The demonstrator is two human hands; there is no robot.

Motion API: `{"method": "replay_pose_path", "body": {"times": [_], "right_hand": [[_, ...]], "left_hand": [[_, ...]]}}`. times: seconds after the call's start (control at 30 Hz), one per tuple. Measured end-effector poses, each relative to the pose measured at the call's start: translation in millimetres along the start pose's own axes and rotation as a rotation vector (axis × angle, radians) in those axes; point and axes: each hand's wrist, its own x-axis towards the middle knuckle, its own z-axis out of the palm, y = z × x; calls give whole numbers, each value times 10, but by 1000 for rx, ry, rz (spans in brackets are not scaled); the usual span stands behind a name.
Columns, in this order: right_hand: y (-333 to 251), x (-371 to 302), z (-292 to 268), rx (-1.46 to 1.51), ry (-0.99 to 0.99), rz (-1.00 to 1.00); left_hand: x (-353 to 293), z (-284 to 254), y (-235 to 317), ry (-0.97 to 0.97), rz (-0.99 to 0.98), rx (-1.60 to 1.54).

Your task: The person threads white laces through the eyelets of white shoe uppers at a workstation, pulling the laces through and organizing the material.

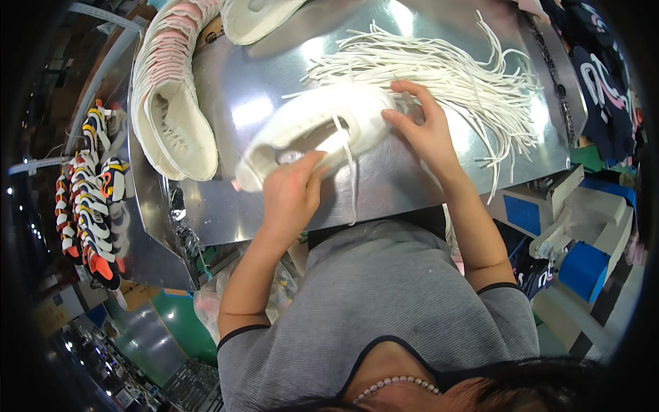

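Observation:
A white shoe upper [371, 120] is held just above the metal table, its toe toward the right and its opening facing up. My left hand [294, 189] is closed on its near side, by the collar. A white shoelace [351, 180] passes through the upper near the top of the opening, and one end hangs down over the near side. At the toe, my right hand [429, 130] has its thumb and forefinger apart, the thumb at the toe's edge. A grey, blurred patch shows between those fingers, and I cannot make it out.
Many loose white shoelaces [439, 65] lie spread behind and right of the upper. Nested white and pink shoe uppers [175, 117] curve along the left of the metal table [226, 206]. Another white upper [257, 17] lies at the back. Colourful shoe parts [89, 199] stand far left; dark ones [600, 89] lie right.

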Motion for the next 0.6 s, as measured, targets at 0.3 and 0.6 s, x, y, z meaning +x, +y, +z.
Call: {"method": "replay_pose_path", "body": {"times": [0.3,0.6], "right_hand": [[93,-411,285,10,-346,115],[119,-1435,-522,-286,-499,-120]], "left_hand": [[379,-205,342,199,247,134],[645,-667,392,167,-6,-386]]}}
